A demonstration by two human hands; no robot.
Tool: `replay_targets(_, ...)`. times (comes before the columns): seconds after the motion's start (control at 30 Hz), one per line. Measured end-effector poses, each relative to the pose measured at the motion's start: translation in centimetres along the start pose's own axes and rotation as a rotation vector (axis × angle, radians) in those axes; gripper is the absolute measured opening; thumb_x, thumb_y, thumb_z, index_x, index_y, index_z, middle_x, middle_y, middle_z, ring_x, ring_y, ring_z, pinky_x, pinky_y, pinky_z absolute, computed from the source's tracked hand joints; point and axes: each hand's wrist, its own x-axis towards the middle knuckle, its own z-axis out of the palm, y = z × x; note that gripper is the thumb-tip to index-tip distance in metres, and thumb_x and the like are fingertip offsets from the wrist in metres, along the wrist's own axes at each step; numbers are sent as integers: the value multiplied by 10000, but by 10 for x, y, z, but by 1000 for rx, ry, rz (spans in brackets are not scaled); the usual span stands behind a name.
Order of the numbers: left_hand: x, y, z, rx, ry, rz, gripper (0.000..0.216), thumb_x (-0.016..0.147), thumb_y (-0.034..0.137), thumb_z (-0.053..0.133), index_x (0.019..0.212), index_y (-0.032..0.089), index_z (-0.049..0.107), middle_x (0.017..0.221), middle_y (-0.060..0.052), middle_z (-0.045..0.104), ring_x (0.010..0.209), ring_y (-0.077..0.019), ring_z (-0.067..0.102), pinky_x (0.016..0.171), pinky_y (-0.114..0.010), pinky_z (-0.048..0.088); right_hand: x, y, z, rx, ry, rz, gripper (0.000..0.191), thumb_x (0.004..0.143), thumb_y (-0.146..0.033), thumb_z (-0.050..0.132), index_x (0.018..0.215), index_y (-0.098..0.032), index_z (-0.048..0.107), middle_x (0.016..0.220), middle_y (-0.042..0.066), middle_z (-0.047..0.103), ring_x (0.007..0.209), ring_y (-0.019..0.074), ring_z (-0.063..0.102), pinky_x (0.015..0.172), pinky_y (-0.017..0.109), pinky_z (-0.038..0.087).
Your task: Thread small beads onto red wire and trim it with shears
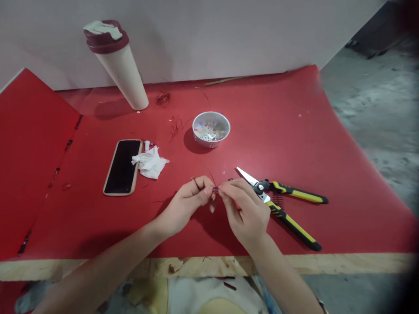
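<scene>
My left hand (188,203) and my right hand (244,209) meet just above the red table cover (294,139), near its front edge. Both pinch a thin dark red wire (214,188) between fingertips, and a small bead hangs below it. Yellow-and-black snips (288,200) lie open on the cover just right of my right hand, blades pointing toward my fingers. A small white perforated bowl (211,129) holding several pale beads stands beyond my hands.
A phone (122,166) lies face up at the left with a crumpled white tissue (149,162) beside it. A tall cream bottle with a maroon lid (119,65) stands at the back left. Wire scraps (175,124) lie near the bowl. A wooden table edge (327,263) runs along the front.
</scene>
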Motion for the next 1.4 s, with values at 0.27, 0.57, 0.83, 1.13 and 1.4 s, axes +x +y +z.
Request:
replay_targets(0.27, -2, 3, 4, 150, 9, 5, 227, 908, 326, 407, 746, 174, 452, 686, 17, 456, 648, -95, 448, 670, -246, 362, 0, -1, 1, -24, 5, 36, 200, 812, -3, 494, 871, -186, 550, 722, 33, 571, 648, 136, 529, 578, 267, 457)
replay_targets(0.57, -4, 7, 9, 381, 35, 97, 256, 928, 336, 345, 734, 187, 420, 639, 27, 455, 610, -98, 428, 645, -258, 349, -2, -3, 1, 5, 8, 67, 204, 819, -9, 480, 867, -199, 538, 716, 28, 559, 635, 136, 518, 575, 273, 453)
replay_targets(0.83, -4, 1, 10, 235, 35, 102, 241, 927, 326, 367, 741, 183, 424, 632, 36, 424, 585, -86, 412, 627, -252, 344, -3, -5, 3, 19, 12, 88, 195, 819, -4, 475, 849, -186, 540, 700, 24, 532, 622, 128, 501, 564, 264, 445)
replay_targets(1.13, -3, -6, 10, 139, 64, 93, 246, 910, 339, 410, 722, 183, 433, 628, 37, 431, 563, -80, 406, 613, -246, 334, -3, -5, 4, 30, 19, 88, 197, 817, -4, 470, 841, -188, 535, 687, 23, 523, 610, 131, 480, 547, 271, 432)
replay_targets(1.4, -4, -4, 11, 126, 51, 87, 248, 915, 344, 394, 724, 186, 415, 637, 39, 411, 534, -71, 412, 563, -230, 338, -2, -7, 4, 54, 10, 157, 166, 838, -43, 473, 835, -198, 533, 665, 8, 535, 596, 129, 492, 519, 260, 408)
